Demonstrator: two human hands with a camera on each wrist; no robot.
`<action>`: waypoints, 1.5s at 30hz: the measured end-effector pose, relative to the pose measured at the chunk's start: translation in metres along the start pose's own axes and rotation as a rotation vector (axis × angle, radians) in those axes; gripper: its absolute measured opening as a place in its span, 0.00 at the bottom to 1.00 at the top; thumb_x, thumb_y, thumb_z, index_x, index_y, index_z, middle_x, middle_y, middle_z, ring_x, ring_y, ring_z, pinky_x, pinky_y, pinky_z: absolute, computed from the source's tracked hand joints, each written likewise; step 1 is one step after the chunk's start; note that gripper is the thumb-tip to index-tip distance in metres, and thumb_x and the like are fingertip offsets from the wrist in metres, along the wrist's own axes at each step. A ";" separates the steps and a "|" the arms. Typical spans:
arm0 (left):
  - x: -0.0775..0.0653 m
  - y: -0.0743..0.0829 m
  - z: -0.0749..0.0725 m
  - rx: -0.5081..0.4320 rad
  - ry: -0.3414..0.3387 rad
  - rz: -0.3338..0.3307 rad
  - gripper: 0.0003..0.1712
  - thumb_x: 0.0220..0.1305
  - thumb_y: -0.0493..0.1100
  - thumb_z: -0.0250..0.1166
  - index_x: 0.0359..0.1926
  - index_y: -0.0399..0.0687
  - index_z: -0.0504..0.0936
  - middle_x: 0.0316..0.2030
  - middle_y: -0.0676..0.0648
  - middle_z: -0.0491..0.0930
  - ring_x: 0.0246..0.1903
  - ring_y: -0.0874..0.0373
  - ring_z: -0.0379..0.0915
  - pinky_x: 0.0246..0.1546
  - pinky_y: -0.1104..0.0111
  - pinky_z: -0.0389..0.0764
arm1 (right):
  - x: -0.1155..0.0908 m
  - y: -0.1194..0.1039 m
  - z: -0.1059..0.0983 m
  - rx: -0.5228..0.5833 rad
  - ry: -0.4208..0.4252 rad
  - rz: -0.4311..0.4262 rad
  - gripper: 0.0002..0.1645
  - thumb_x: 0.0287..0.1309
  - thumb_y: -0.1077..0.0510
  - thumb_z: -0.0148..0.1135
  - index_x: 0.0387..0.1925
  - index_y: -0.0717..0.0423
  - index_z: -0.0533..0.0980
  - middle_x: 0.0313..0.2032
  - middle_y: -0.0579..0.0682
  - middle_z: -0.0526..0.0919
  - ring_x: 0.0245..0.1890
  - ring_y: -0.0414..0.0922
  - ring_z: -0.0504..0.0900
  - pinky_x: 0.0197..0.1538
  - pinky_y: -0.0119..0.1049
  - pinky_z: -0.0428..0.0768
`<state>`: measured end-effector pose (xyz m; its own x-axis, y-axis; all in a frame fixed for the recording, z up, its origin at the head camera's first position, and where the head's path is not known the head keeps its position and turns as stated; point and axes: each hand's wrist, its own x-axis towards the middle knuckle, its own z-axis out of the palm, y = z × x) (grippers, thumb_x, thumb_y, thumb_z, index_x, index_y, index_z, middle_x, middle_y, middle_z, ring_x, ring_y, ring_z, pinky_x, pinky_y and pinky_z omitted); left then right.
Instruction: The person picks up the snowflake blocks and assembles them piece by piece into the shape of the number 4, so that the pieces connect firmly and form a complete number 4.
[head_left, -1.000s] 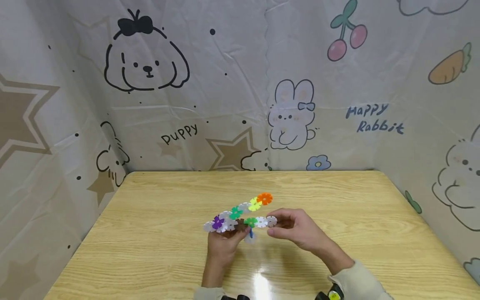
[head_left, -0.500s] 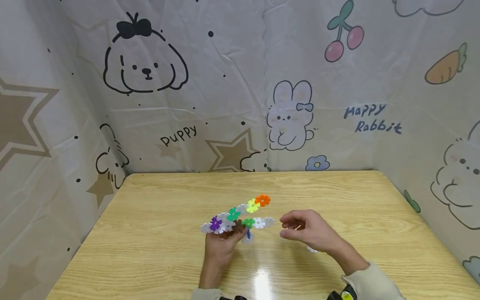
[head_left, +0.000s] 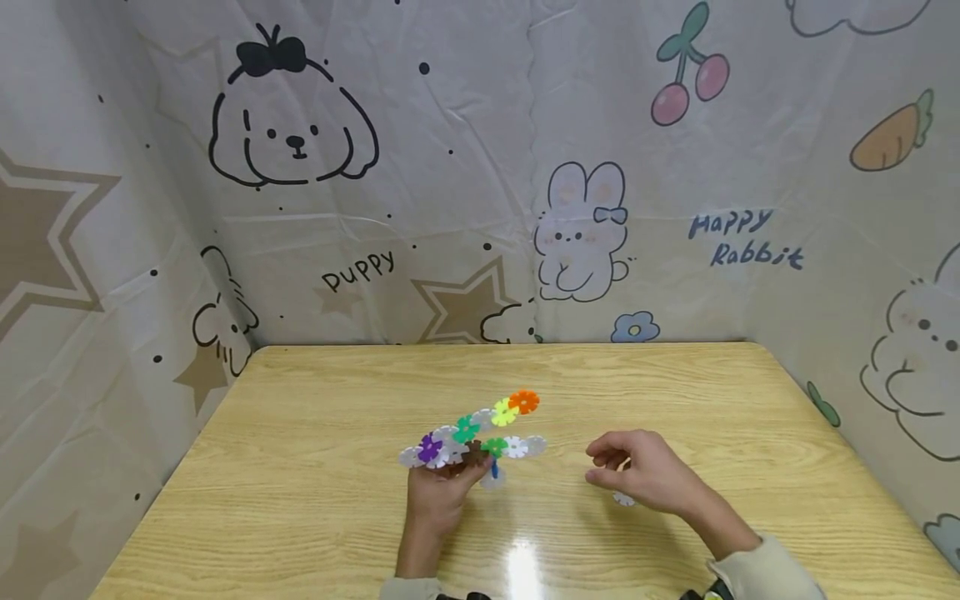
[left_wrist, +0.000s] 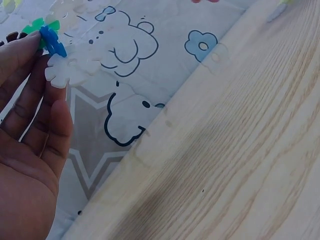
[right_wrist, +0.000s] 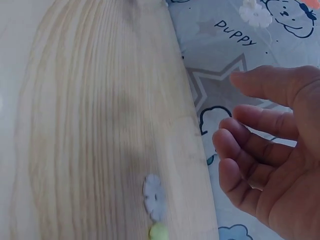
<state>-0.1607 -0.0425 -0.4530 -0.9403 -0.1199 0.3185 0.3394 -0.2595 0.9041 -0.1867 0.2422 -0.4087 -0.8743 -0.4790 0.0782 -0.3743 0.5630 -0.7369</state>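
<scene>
My left hand (head_left: pixel 438 500) holds up a model of interlocked snowflake discs (head_left: pixel 466 428), its thumb near the brown disc. One row rises to an orange disc (head_left: pixel 524 402); a lower row has a green disc (head_left: pixel 495 447) and ends in pale discs. In the left wrist view, a blue disc (left_wrist: pixel 53 41) and a translucent white disc (left_wrist: pixel 67 70) stick out by the fingertips. My right hand (head_left: pixel 645 471) hovers to the right, apart from the model, fingers loosely bent with nothing between them. Below it a white disc (head_left: pixel 623 499) lies on the table, partly hidden.
The wooden table (head_left: pixel 315 417) stands against a printed cloth (head_left: pixel 465 192) at the back and sides. In the right wrist view, a yellow-green piece (right_wrist: pixel 159 232) lies beside the white disc.
My right hand has drawn away from the end of the lower row, to the right and slightly down. A white disc on the table has come into sight. My left hand has barely shifted.
</scene>
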 end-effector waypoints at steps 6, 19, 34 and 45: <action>0.000 0.001 -0.001 0.004 -0.001 -0.009 0.18 0.46 0.17 0.70 0.40 0.17 0.75 0.31 0.53 0.84 0.31 0.61 0.81 0.37 0.70 0.82 | -0.006 0.008 -0.001 -0.087 -0.001 0.009 0.16 0.55 0.57 0.73 0.40 0.64 0.83 0.31 0.41 0.81 0.30 0.36 0.77 0.34 0.33 0.78; 0.000 -0.001 -0.004 0.010 -0.015 0.018 0.17 0.47 0.21 0.72 0.39 0.19 0.77 0.31 0.40 0.84 0.31 0.59 0.81 0.35 0.69 0.82 | -0.012 0.023 -0.003 -0.169 -0.047 0.072 0.15 0.51 0.60 0.74 0.38 0.66 0.83 0.29 0.42 0.81 0.30 0.37 0.77 0.32 0.33 0.78; -0.001 -0.003 -0.006 0.015 -0.034 -0.012 0.17 0.49 0.23 0.74 0.39 0.20 0.77 0.31 0.40 0.84 0.31 0.58 0.82 0.36 0.69 0.82 | -0.014 0.033 -0.001 -0.260 -0.081 0.156 0.15 0.43 0.62 0.78 0.35 0.61 0.83 0.28 0.43 0.79 0.28 0.41 0.72 0.33 0.35 0.75; -0.001 -0.004 -0.008 0.042 -0.028 -0.023 0.16 0.49 0.23 0.73 0.40 0.22 0.78 0.32 0.43 0.85 0.32 0.58 0.82 0.37 0.68 0.83 | -0.013 0.035 0.002 -0.229 -0.059 0.201 0.14 0.41 0.67 0.77 0.31 0.59 0.80 0.26 0.45 0.77 0.28 0.42 0.73 0.31 0.34 0.75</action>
<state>-0.1606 -0.0489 -0.4595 -0.9485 -0.0869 0.3046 0.3165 -0.2210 0.9225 -0.1882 0.2664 -0.4370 -0.9210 -0.3771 -0.0974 -0.2616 0.7843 -0.5625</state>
